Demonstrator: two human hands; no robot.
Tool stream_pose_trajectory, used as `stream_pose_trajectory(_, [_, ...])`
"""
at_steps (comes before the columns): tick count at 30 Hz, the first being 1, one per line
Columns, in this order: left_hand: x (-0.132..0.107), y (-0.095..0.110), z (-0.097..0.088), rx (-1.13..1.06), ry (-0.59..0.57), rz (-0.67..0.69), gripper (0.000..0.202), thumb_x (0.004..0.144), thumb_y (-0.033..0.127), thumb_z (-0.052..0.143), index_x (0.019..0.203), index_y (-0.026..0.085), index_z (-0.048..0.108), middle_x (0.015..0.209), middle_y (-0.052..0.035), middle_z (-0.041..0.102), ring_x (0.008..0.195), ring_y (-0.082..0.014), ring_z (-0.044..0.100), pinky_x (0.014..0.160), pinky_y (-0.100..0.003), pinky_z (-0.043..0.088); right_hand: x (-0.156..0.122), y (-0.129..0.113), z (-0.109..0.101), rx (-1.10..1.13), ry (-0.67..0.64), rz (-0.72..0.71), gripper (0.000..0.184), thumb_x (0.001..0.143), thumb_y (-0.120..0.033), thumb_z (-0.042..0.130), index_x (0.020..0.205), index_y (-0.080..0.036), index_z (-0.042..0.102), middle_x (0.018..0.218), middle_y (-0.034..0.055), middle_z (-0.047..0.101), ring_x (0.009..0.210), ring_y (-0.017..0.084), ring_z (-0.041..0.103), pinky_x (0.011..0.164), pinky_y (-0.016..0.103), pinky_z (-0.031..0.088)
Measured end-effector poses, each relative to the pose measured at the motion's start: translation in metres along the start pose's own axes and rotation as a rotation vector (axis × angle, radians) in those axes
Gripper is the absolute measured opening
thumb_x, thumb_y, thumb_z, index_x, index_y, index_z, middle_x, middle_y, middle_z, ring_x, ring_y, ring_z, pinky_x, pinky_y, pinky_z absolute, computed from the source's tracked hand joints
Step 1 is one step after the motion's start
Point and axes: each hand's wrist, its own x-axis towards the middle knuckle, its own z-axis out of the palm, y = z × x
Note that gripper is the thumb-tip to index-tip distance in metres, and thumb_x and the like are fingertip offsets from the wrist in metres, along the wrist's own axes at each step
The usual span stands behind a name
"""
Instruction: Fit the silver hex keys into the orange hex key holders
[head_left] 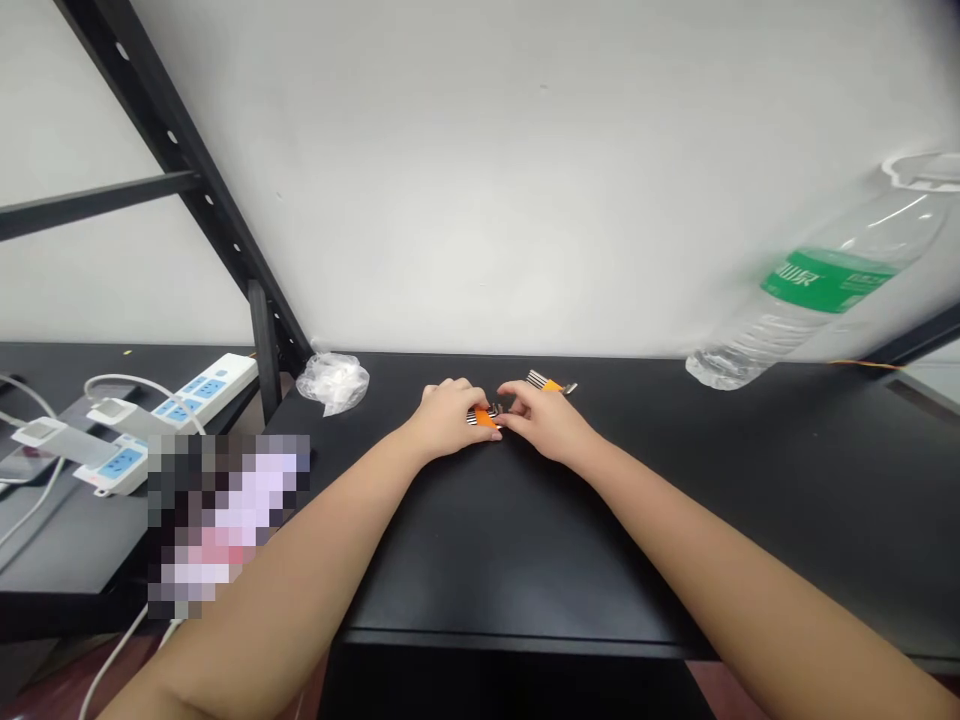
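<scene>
Both my hands meet at the far middle of a black table (pixel 525 540), close to the white wall. My left hand (pixel 448 410) and my right hand (pixel 541 415) have their fingers closed in a pinch on one small orange piece with black-and-white striped wires (pixel 486 416) held between them just above the table. A second orange piece with the same striped wires and a metal end (pixel 550 382) lies on the table just behind my right hand, untouched.
A crumpled clear plastic bag (pixel 333 381) lies at the back left of the table. A clear water bottle with a green label (pixel 817 285) stands at the right. White power strips (pixel 202 385) with cables sit on a lower surface at left, beside a black metal rack frame (pixel 217 215).
</scene>
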Motion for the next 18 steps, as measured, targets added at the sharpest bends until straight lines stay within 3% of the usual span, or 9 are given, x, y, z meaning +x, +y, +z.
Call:
stream_pose_trajectory(4, [-0.0002, 0.0031, -0.0014, -0.021, 0.013, 0.01, 0.043, 0.077, 0.058, 0.08, 0.105, 0.028, 0.069, 0.11, -0.0028, 0.067, 0.108, -0.0272, 0.06, 0.098, -0.044, 0.04, 0.0045, -0.0012, 0.0005, -0.028, 0.005, 0.002, 0.021, 0.094, -0.039, 0.063, 0.107, -0.025, 0.071, 0.082, 0.0003, 0.072, 0.074, 0.018, 0.063, 0.069, 0.033, 0.045])
stream_pose_trajectory(7, [-0.0009, 0.0051, -0.003, -0.047, 0.033, 0.01, 0.04, 0.075, 0.054, 0.083, 0.098, 0.026, 0.065, 0.103, -0.0007, 0.068, 0.1, -0.0241, 0.061, 0.093, -0.041, 0.043, 0.005, -0.0034, 0.0011, -0.057, 0.01, -0.002, 0.017, 0.095, -0.036, 0.061, 0.102, -0.025, 0.072, 0.082, 0.0001, 0.073, 0.075, 0.018, 0.063, 0.068, 0.032, 0.044])
stream_pose_trajectory(10, [-0.0021, 0.0048, -0.0038, -0.058, 0.028, 0.066, 0.032, 0.079, 0.05, 0.082, 0.093, 0.026, 0.067, 0.106, -0.0008, 0.068, 0.103, -0.0235, 0.061, 0.095, -0.04, 0.043, 0.0037, -0.0047, 0.0012, -0.074, 0.015, -0.009, 0.017, 0.095, -0.031, 0.058, 0.101, -0.025, 0.073, 0.087, 0.0007, 0.074, 0.077, 0.018, 0.063, 0.069, 0.031, 0.044])
stream_pose_trajectory(18, [-0.0018, 0.0007, -0.0003, -0.065, 0.015, 0.105, 0.03, 0.084, 0.048, 0.078, 0.112, 0.036, 0.075, 0.12, -0.0015, 0.066, 0.112, -0.025, 0.06, 0.103, -0.044, 0.042, 0.002, -0.0079, -0.001, -0.065, 0.013, 0.048, 0.017, 0.089, -0.026, 0.058, 0.099, -0.024, 0.072, 0.082, -0.0006, 0.071, 0.074, 0.017, 0.062, 0.067, 0.03, 0.044])
